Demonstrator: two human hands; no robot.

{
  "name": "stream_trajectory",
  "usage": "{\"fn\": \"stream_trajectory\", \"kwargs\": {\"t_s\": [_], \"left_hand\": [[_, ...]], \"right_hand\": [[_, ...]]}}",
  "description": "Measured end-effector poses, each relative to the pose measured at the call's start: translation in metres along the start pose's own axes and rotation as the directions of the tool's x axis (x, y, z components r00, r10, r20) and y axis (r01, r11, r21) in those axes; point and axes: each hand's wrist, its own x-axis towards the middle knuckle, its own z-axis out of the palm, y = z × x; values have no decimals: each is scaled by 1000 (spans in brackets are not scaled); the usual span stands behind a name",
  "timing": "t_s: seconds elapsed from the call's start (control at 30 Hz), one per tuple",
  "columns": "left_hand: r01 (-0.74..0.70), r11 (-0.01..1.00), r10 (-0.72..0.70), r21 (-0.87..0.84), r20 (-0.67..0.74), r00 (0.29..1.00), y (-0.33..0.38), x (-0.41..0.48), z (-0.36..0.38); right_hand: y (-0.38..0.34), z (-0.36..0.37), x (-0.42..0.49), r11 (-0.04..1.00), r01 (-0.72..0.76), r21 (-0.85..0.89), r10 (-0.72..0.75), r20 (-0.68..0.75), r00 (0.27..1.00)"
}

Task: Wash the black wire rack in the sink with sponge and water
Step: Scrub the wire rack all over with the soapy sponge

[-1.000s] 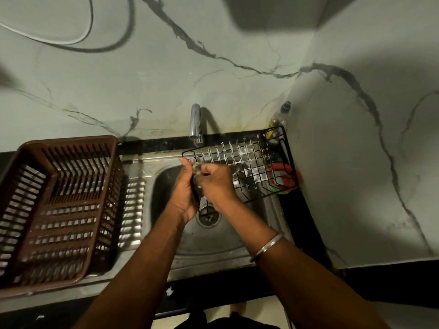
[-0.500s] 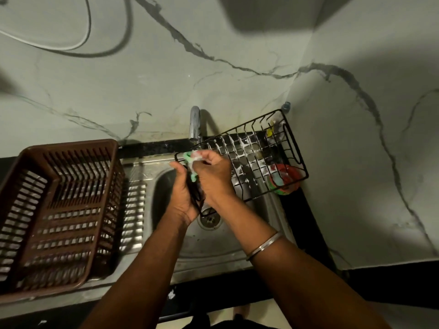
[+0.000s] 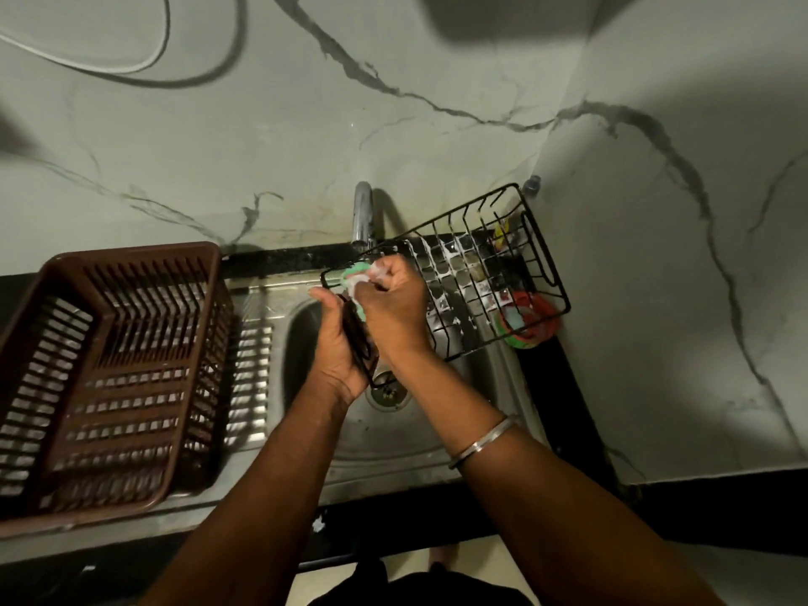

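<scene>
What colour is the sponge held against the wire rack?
The sponge is light green; the head view, the only one, shows it.

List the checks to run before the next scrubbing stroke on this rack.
1. Left hand has a grip on the near end of the black wire rack: ok.
2. Right hand holds the green sponge at the rack's left rim: ok.
3. Rack is held over the sink bowl, tilted with its far end raised toward the wall corner: ok.
4. Suds on the wires: ok, white foam shows on the middle grid.
5. Water running from the tap: cannot tell.
6. Drain uncovered: ok.
</scene>
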Motion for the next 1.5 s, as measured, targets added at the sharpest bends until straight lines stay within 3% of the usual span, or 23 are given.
{"fn": "stream_trajectory", "kwargs": {"t_s": [0.07, 0.17, 0.3, 0.4, 0.5, 0.6, 0.7, 0.77, 0.83, 0.93, 1.07, 1.17, 1.27, 1.37, 1.47, 1.5], "left_hand": [[-3, 1000, 3, 17, -1, 1000, -1, -3, 5], [-14, 1000, 14, 9, 7, 1000, 1, -3, 4], [-27, 998, 23, 64, 51, 998, 2, -2, 1], [-8, 997, 6, 75, 36, 999, 1, -2, -2], [-53, 997, 48, 60, 81, 996, 2, 0, -8], [-45, 999, 45, 4, 61, 997, 2, 2, -9], [-64, 998, 64, 2, 62, 996, 4, 3, -6], [-60, 998, 61, -17, 60, 996, 4, 4, -6], [-57, 998, 58, -20, 73, 996, 7, 4, -6], [-77, 997, 77, -11, 64, 995, 8, 2, -6], [-77, 997, 76, 5, 56, 996, 14, -2, -2], [-97, 994, 95, 43, 50, 994, 19, 0, -4], [-124, 990, 118, 67, 84, 989, 23, 3, -4], [-142, 987, 137, 77, 67, 988, 25, 5, -3], [-134, 988, 128, 79, 76, 989, 27, 6, -4], [-136, 988, 130, 74, 78, 988, 29, 6, -5]], "right_hand": [[0, 1, -3, 1000, -14, 0, 14, -31, 999], [-2, -3, -2, 995, -63, 76, 57, 78, 995], [-5, -12, 1, 957, 77, -280, -86, -21, 996], [-3, -10, -5, 937, 78, -342, -42, 111, 993], [-5, -15, -3, 894, 68, -443, -38, 75, 996], [-5, -15, -6, 852, 90, -515, -2, 169, 986], [-8, -16, -4, 775, 53, -630, 27, 118, 993], [-11, -19, -1, 725, 81, -684, 63, 183, 981], [-11, -19, 1, 715, 53, -697, 134, 211, 968], [-13, -17, -3, 639, 92, -764, 87, 191, 978], [-15, -21, -4, 651, 78, -755, 192, 264, 945], [-14, -22, -4, 587, 149, -796, 130, 274, 953], [-18, -25, -6, 621, 121, -775, 241, 336, 911], [-22, -29, -2, 609, 149, -779, 191, 327, 926], [-30, -30, -2, 654, 120, -747, 319, 416, 852], [-32, -29, -1, 675, 96, -731, 317, 405, 857]]}}
